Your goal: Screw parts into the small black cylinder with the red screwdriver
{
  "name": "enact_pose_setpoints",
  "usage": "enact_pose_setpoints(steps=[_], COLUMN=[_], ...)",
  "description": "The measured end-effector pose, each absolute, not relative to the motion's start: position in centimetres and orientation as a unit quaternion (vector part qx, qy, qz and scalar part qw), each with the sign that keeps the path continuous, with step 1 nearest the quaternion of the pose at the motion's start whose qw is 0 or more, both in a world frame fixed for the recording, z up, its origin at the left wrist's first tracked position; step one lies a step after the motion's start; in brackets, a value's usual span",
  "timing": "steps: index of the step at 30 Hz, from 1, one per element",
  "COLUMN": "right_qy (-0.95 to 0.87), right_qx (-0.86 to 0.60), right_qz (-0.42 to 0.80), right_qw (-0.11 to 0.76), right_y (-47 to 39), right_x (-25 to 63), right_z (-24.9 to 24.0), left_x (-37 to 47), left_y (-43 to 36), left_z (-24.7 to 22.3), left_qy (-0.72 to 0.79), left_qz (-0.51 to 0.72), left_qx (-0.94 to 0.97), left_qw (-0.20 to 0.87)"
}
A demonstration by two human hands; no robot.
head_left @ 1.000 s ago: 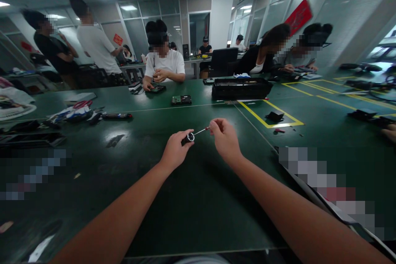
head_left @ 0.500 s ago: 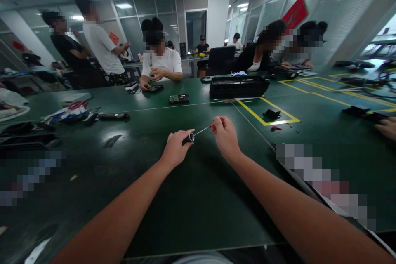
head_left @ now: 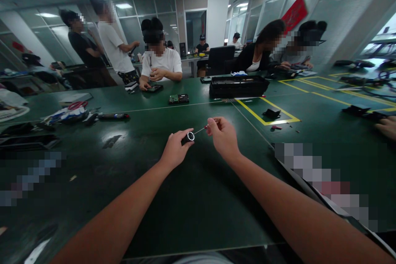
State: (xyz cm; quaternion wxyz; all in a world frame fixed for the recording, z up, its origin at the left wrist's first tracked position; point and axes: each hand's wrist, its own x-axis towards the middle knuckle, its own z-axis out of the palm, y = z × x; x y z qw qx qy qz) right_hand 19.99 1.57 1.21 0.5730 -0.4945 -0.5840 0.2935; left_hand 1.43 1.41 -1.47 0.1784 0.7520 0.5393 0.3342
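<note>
My left hand (head_left: 175,148) is closed round a small dark cylinder (head_left: 191,136) with a pale ring at its open end, which faces right. Pinched in my right hand (head_left: 223,135) is a screwdriver (head_left: 205,127) with a red handle and a thin metal shaft. The shaft points left, its tip at or inside the ringed end; I cannot tell how deep. Most of the cylinder's body is hidden by my left fingers. Both hands are held over the green table (head_left: 173,214).
A long black housing (head_left: 239,87) and a circuit board part (head_left: 178,98) lie ahead. Yellow tape frames a black bracket (head_left: 271,114) at right. A dark tube-shaped tool (head_left: 114,116) and gloves (head_left: 72,113) lie left. A co-worker (head_left: 161,64) sits opposite; another person's hand (head_left: 386,128) rests at far right.
My right hand has moved slightly left, and less of the screwdriver's shaft shows outside the cylinder. The ringed end has turned a little toward me. Two standing people in the back have shifted right.
</note>
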Motion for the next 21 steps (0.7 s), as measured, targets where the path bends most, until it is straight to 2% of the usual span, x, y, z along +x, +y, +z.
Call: enact_pose_setpoints(steps=[9,15,21], right_qy=[-0.612,-0.65,-0.636], right_qx=[-0.472,-0.502,-0.481], right_qz=[0.297,0.218,0.267], right_qw=[0.56,0.527,0.541], right_y=[2.12,1.31,1.15], right_x=[20.14,20.0,19.78], right_z=[0.85,1.51,1.68], left_x=[1.02,0.92,0.85], left_y=[1.74,1.7,1.65], left_z=[-1.75,-1.78,-1.84], left_qy=[0.542,0.548,0.552], left_qz=[0.357,0.341,0.343], left_qx=[0.74,0.747,0.742], left_qw=[0.175,0.16,0.164])
